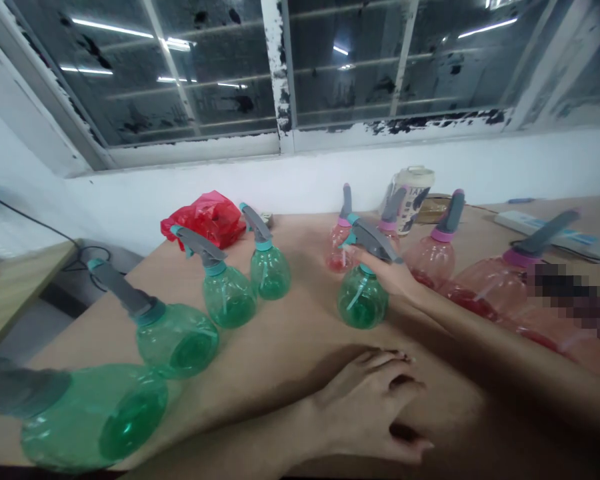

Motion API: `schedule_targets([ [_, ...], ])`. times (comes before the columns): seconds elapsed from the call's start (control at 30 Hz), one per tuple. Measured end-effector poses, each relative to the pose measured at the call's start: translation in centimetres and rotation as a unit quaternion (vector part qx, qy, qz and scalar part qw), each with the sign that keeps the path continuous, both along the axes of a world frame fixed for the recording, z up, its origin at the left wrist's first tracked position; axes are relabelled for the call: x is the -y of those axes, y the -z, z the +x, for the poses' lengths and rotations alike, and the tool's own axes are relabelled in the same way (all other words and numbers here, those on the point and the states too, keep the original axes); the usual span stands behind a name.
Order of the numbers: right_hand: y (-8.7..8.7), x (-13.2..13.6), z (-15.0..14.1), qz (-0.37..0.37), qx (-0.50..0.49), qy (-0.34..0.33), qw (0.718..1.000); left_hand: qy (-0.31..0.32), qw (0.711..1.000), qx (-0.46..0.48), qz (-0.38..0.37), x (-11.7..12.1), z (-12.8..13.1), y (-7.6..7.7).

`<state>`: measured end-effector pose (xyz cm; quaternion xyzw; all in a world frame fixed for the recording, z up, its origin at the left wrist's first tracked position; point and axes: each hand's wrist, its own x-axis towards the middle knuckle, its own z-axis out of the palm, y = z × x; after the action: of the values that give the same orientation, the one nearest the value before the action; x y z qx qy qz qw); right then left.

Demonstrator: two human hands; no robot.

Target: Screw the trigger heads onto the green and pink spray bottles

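My right hand is closed around the neck of a green spray bottle, just under its grey spray head. This bottle stands upright or nearly so on the table, with a white tube showing inside. My left hand rests low over the table in front of it, holding nothing, its fingers apart and loosely bent. To the left, several more green spray bottles form a slanting row. Pink spray bottles make another row on the right, some of them partly hidden behind my right hand and forearm.
A crumpled red plastic bag lies at the back of the wooden table. Against the wall stand a white printed cup and a brown packet. A white power strip with a cable lies at the right. Windows rise behind.
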<state>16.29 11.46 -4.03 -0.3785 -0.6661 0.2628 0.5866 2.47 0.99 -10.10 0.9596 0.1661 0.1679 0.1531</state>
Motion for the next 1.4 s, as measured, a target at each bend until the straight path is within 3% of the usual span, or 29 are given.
schedule_targets([
  [0.27,0.7,-0.7,-0.2,0.006,0.031,0.017,0.999,-0.005,1.000,-0.012,-0.003,-0.1,0.1,-0.4],
  [0.4,0.4,-0.4,-0.2,0.022,0.020,-0.030,0.999,-0.015,1.000,-0.004,-0.006,-0.1,0.2,-0.2],
  [0.57,0.4,-0.1,-0.2,-0.009,-0.012,-0.078,0.997,-0.019,1.000,-0.007,-0.012,0.1,0.6,-0.1],
  [0.8,0.4,0.1,-0.3,0.008,-0.004,-0.046,0.999,-0.012,1.000,-0.003,0.009,0.1,1.2,-0.2],
  [1.1,0.7,-0.1,-0.3,-0.002,-0.035,-0.082,0.996,0.020,1.000,-0.004,0.023,-0.3,3.5,0.8],
  [1.4,0.9,-0.3,-0.4,0.019,-0.032,-0.064,0.997,0.019,0.999,-0.007,0.044,-0.3,3.5,0.8],
])
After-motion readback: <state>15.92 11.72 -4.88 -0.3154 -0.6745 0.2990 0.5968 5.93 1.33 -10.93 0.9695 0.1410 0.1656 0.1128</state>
